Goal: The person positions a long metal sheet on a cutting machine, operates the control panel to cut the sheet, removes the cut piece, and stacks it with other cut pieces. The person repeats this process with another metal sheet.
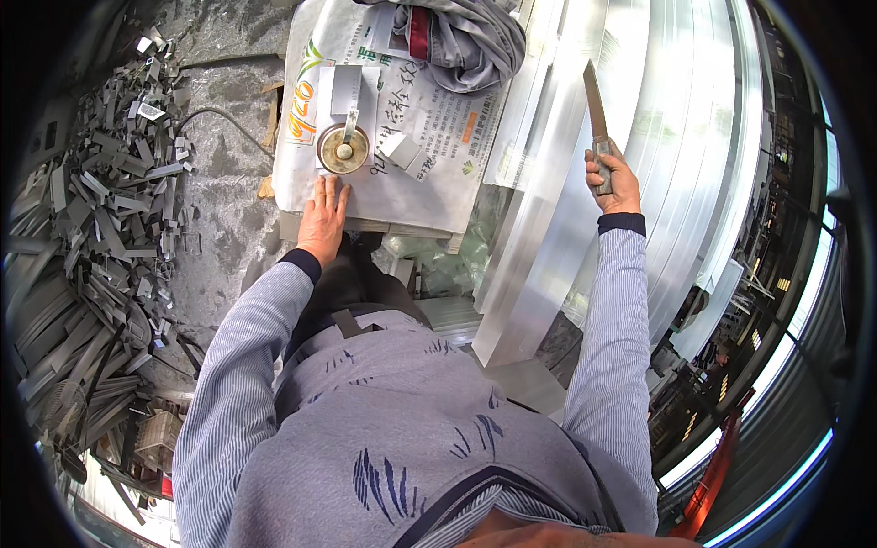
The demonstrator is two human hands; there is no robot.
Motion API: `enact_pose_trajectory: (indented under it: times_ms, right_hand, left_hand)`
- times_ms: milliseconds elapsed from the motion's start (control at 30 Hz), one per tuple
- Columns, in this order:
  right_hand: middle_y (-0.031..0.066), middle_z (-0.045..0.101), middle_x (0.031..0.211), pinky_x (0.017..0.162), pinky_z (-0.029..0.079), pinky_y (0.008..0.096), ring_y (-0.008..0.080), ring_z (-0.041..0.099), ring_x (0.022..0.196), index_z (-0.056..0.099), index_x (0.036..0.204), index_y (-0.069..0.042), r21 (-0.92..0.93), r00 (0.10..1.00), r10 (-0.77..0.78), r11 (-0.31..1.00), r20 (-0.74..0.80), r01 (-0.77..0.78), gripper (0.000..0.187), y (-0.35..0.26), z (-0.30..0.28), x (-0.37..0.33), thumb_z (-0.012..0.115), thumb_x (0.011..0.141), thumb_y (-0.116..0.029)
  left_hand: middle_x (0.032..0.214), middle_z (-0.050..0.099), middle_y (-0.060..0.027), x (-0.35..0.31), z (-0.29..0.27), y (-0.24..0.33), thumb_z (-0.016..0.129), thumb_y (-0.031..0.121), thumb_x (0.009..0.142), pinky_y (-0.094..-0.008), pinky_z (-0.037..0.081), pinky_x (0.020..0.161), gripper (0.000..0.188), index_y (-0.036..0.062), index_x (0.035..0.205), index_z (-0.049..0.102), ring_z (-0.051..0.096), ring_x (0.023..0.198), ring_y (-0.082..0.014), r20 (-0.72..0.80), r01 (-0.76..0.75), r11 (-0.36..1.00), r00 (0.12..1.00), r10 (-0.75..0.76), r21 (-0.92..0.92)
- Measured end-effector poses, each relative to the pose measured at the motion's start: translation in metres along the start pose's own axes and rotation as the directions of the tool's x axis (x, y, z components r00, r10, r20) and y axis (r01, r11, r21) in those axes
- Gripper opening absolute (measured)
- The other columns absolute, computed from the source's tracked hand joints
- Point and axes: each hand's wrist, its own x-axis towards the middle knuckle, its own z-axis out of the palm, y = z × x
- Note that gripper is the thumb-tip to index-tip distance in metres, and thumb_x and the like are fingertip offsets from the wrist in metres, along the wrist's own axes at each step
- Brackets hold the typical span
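Observation:
My right hand (pixel 613 183) is closed round the handle of a knife-like tool (pixel 596 105); its long, flat, brownish blade points up and away over silvery metal profiles. My left hand (pixel 323 219) lies with fingers stretched out at the near edge of a white printed sack (pixel 429 196) spread over a work surface. Its fingertips are just short of a round, brass-coloured object (pixel 332 155) with a central knob. A narrow metal strip (pixel 352 121) reaches from that knob toward a grey block (pixel 346 89). Right of the round object sits a small white block-shaped piece (pixel 399 150).
Long, shiny metal profiles (pixel 671 137) fill the right side, stacked lengthwise. A bundled grey garment (pixel 470 46) covers the sack's far end. Many metal offcuts (pixel 114 196) are heaped at the left, near a dark cable (pixel 224 114). Greenish clear plastic (pixel 448 265) lies below the surface's edge.

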Motion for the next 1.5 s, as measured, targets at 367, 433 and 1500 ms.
enact_pose_trajectory:
  times_ms: [367,433,1500]
  right_hand:
    - [0.0252,0.064,0.113,0.05,0.048,0.0238,0.018,0.059,0.07,0.043,0.158,-0.006,-0.11,0.999,-0.039,0.993,-0.006,0.038,0.056,-0.052,0.003,0.121,0.053,0.103,0.0]
    - [0.0257,0.064,0.113,0.05,0.048,0.0239,0.0178,0.06,0.07,0.04,0.161,-0.007,-0.11,0.999,-0.032,0.993,0.035,0.036,0.059,-0.051,-0.003,0.11,0.052,0.104,0.0]
    - [0.0324,0.062,0.118,0.051,0.051,0.0237,0.0187,0.06,0.07,0.032,0.166,-0.005,-0.164,0.989,-0.119,0.978,0.088,0.132,0.065,-0.082,0.004,0.097,0.047,0.103,0.004]
  left_hand:
    - [0.172,0.03,-0.0235,0.002,-0.006,0.008,0.062,0.016,0.093,-0.0364,0.052,0.1,0.076,0.0102,0.165,0.039,0.035,0.156,-0.0401,0.033,0.076,0.994,0.997,-0.073,-0.082]
    - [0.171,0.031,-0.0233,0.003,-0.007,0.008,0.063,0.015,0.092,-0.0357,0.053,0.097,0.076,0.009,0.164,0.04,0.034,0.156,-0.041,0.033,0.065,0.995,0.997,-0.063,-0.072]
    - [0.174,0.025,-0.0227,0.008,-0.009,0.01,0.066,0.011,0.089,-0.0354,0.049,0.109,0.084,0.0089,0.167,0.035,0.026,0.16,-0.0426,0.121,0.059,0.997,0.991,-0.052,-0.051]
